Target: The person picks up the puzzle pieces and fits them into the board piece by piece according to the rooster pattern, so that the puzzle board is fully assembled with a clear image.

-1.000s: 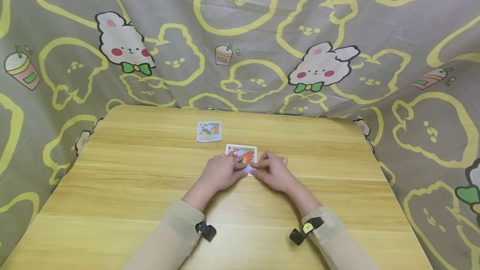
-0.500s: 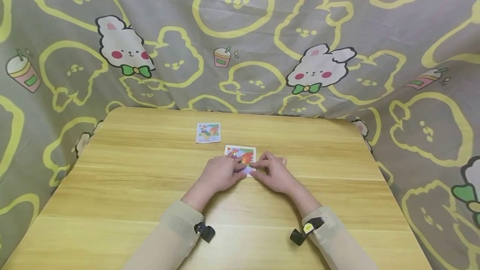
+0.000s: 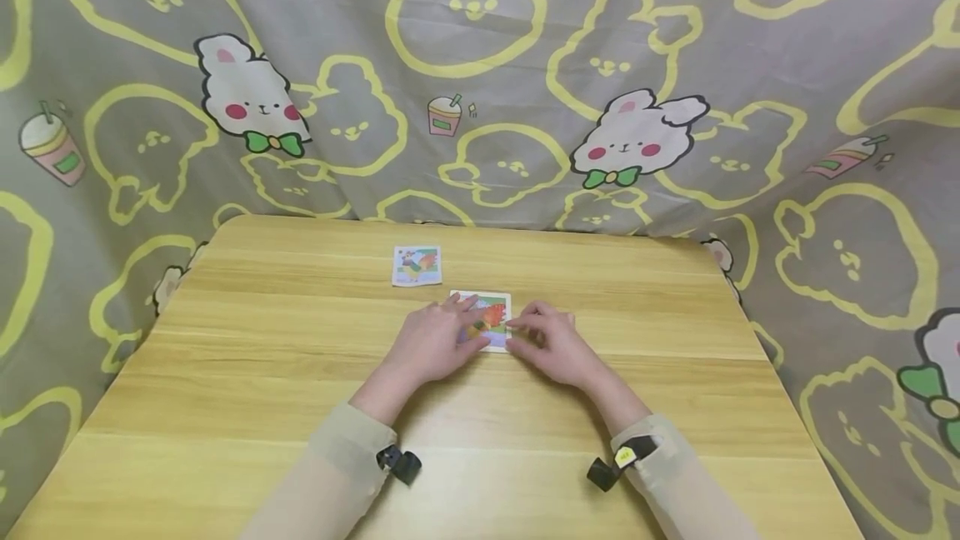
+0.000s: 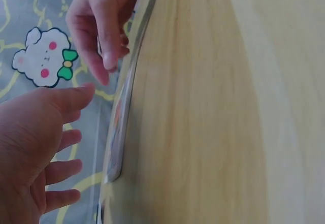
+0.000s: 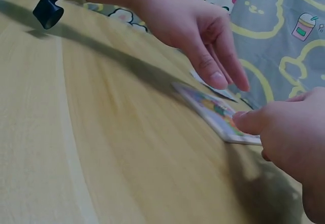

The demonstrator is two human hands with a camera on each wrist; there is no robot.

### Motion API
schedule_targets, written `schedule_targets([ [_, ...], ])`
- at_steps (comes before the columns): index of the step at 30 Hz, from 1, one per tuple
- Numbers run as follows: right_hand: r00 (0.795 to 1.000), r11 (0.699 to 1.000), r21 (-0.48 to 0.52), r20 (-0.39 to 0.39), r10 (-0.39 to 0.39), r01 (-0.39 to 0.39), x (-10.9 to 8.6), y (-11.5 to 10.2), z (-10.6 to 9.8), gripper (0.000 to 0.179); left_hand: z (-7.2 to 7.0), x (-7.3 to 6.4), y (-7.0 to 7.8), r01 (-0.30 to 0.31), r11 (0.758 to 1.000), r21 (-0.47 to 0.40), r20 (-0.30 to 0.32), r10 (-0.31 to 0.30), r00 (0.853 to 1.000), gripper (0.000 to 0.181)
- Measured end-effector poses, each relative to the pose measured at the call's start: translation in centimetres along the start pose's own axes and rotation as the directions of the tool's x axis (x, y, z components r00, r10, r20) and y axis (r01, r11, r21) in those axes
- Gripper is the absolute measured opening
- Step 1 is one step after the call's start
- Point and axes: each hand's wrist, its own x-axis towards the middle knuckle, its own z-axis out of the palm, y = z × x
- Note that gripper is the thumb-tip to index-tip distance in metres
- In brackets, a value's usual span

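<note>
On the table lies a small square board (image 3: 497, 338) with a white border and a colourful rooster picture. My left hand (image 3: 431, 340) is over its left part with the fingers extended, hiding some of the picture. In the right wrist view, the left hand (image 5: 198, 36) appears raised slightly above the board (image 5: 218, 115). My right hand (image 3: 555, 344) is at the board's right edge, thumb and forefinger apart. Close up, the right thumb (image 5: 246, 122) is at the board's near corner; whether it touches is unclear. A paper card (image 3: 417, 266) with a similar rooster lies behind, to the left.
The wooden table (image 3: 262, 357) reaches back to a grey curtain (image 3: 517, 40) with yellow outlines and cartoon rabbits. The curtain also runs along both sides. A black camera (image 3: 400, 463) is strapped to the left wrist and another camera (image 3: 611, 469) to the right.
My left hand has shifted left and lifted its fingers from the lower middle of the picture, stretching them out. The right hand has drawn slightly right, so the hands are farther apart.
</note>
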Motion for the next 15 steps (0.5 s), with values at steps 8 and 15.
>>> schedule_targets([
  [8,0.996,0.999,-0.019,-0.086,-0.027,0.026,-0.8,-0.5,-2.2,0.036,-0.7,-1.2,-1.1,0.017,1.0,0.003,-0.045,-0.017,0.999,0.064],
  [15,0.981,0.994,-0.11,-0.193,-0.033,0.011,-1.6,-0.9,-4.7,0.045,-1.8,-1.8,-2.3,0.034,0.997,0.064,-0.072,-0.03,0.997,0.086],
])
